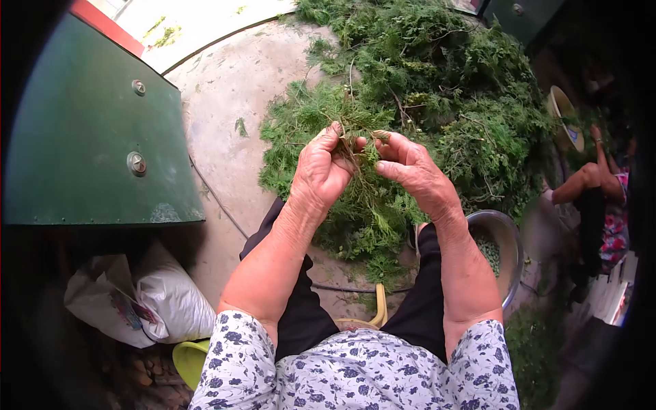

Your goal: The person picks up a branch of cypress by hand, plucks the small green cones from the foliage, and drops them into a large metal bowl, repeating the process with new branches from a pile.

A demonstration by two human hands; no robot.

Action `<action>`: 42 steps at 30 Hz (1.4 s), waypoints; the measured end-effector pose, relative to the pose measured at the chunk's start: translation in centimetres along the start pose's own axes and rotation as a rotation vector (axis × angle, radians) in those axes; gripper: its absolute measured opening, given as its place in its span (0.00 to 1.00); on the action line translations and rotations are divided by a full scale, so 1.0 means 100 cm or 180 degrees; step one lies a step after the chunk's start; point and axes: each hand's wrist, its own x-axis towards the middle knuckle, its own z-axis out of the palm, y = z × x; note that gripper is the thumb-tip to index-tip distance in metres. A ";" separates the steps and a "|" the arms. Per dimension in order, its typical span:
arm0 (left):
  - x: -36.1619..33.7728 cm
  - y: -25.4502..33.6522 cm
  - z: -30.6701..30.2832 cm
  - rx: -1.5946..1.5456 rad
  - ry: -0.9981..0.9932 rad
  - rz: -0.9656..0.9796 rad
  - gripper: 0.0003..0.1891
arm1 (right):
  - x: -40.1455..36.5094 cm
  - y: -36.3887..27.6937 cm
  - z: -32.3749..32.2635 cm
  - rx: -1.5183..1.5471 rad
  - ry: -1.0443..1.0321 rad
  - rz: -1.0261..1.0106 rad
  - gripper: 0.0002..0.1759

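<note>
My left hand (321, 167) and my right hand (413, 171) are raised together in front of me, both pinching a feathery green sprig (355, 154) between thumb and fingers. The sprig's stems hang down between my wrists. Behind the hands a large heap of the same green branches (444, 82) covers the concrete floor. A metal bowl (509, 256) with small green bits in it stands by my right knee.
A green metal door (96, 137) is at the left, with white sacks (164, 297) below it. Another person (601, 198) sits at the right edge beside another bowl (564, 113). A thin cable (219, 201) runs across the concrete.
</note>
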 end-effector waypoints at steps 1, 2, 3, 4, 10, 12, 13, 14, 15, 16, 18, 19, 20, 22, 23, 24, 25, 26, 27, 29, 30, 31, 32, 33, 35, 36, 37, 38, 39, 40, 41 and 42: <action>0.003 -0.001 -0.001 0.0006 -0.0007 0.0016 0.10 | -0.001 0.001 0.006 0.0228 -0.0006 0.0242 0.38; 0.005 -0.002 -0.001 -0.0188 0.0118 0.0135 0.10 | -0.001 0.003 0.011 0.0074 -0.0023 0.0126 0.41; 0.006 -0.003 0.001 -0.0383 0.0241 0.0255 0.10 | -0.001 0.006 0.015 -0.0079 -0.0041 0.0009 0.45; 0.005 -0.004 0.004 -0.0412 0.0231 0.0345 0.10 | -0.001 0.008 0.019 -0.0428 0.0117 -0.0029 0.49; 0.011 -0.012 0.007 -0.0468 0.0264 0.0336 0.13 | 0.007 0.019 0.016 -0.0835 0.0746 0.0017 0.15; 0.005 -0.009 0.013 0.0063 0.0461 0.0346 0.15 | 0.004 0.005 0.015 -0.0236 0.0692 0.0147 0.12; 0.001 -0.006 0.015 0.0062 0.0459 0.0347 0.15 | 0.001 -0.005 0.015 0.0373 0.0633 0.0288 0.10; -0.004 0.000 0.015 0.0607 0.0413 0.0112 0.16 | -0.001 -0.015 0.017 0.0344 0.0775 0.0394 0.10; -0.007 0.004 0.017 0.1154 0.0357 -0.0122 0.17 | -0.002 -0.019 0.013 0.0339 0.0780 0.0383 0.10; -0.011 0.008 0.024 0.1673 0.0685 -0.0164 0.18 | -0.002 -0.021 0.007 0.0181 0.0711 0.0359 0.11; -0.008 0.006 0.014 0.2237 0.0806 0.0384 0.18 | -0.002 -0.025 0.002 0.0120 0.0712 0.0317 0.12; -0.004 0.005 0.006 0.2790 0.0939 0.0939 0.17 | -0.003 -0.024 -0.003 0.0118 0.0717 0.0308 0.12; 0.000 0.007 -0.004 0.3118 0.0813 0.1388 0.13 | -0.003 -0.022 -0.009 -0.0009 0.0582 0.0187 0.12; -0.011 0.008 0.015 0.4063 0.0340 0.2573 0.15 | -0.004 -0.027 -0.012 -0.0109 0.0480 0.0242 0.13; -0.017 0.008 0.026 0.4937 -0.0208 0.3787 0.21 | -0.004 -0.029 -0.014 -0.0102 0.0487 0.0249 0.13; -0.020 0.010 0.031 0.5362 -0.0871 0.3720 0.33 | -0.004 -0.030 -0.018 -0.0338 0.0172 0.0257 0.13; -0.023 0.007 0.034 0.5355 -0.0879 0.3702 0.33 | -0.005 -0.033 -0.022 -0.0576 -0.0144 0.0272 0.14; -0.026 0.002 0.037 0.5999 -0.1141 0.3815 0.33 | -0.004 -0.037 -0.021 -0.0771 -0.0270 0.0085 0.15; -0.028 -0.002 0.038 0.6649 -0.1421 0.3913 0.33 | -0.004 -0.036 -0.022 -0.0769 -0.0263 0.0090 0.15; -0.019 -0.007 0.026 0.6468 -0.1632 0.3798 0.32 | -0.004 -0.034 -0.023 -0.0462 -0.0381 0.0404 0.18; -0.017 -0.005 0.021 0.6210 -0.1682 0.3352 0.32 | -0.003 -0.031 -0.026 -0.0460 -0.0362 0.0404 0.18; -0.015 -0.005 0.018 0.5945 -0.1718 0.2916 0.32 | 0.000 -0.023 -0.030 -0.0407 -0.0123 0.0123 0.18; -0.014 -0.009 0.016 0.5334 -0.1540 0.2778 0.24 | 0.002 -0.017 -0.034 -0.0356 0.0113 -0.0162 0.19; -0.016 -0.009 0.017 0.5334 -0.1552 0.2786 0.24 | 0.004 -0.015 -0.036 -0.0305 0.0346 -0.0452 0.19; -0.021 -0.008 0.020 0.3827 -0.1149 0.1082 0.14 | 0.002 -0.022 -0.041 0.0482 0.0418 -0.0211 0.17; -0.021 -0.006 0.019 0.3501 -0.1110 0.0875 0.12 | 0.001 -0.021 -0.043 0.0679 0.0538 -0.0209 0.16; -0.022 -0.005 0.022 0.3508 -0.1121 0.0887 0.12 | 0.000 -0.020 -0.043 0.0876 0.0657 -0.0210 0.15; -0.022 -0.003 0.026 0.3310 -0.1021 0.0787 0.13 | 0.002 -0.017 -0.043 0.0874 0.0654 -0.0226 0.15; -0.023 -0.002 0.030 0.3110 -0.0919 0.0692 0.14 | 0.006 -0.013 -0.041 0.0830 0.0914 -0.0292 0.14; -0.020 -0.002 0.026 0.3138 -0.0819 0.0670 0.16 | 0.008 -0.010 -0.039 0.0788 0.1171 -0.0352 0.13; -0.020 -0.001 0.025 0.3143 -0.0815 0.0685 0.16 | 0.009 -0.010 -0.038 0.0789 0.1159 -0.0362 0.13; -0.019 0.000 0.024 0.2915 -0.0700 0.0491 0.16 | 0.010 -0.009 -0.036 0.0694 0.1434 -0.0465 0.12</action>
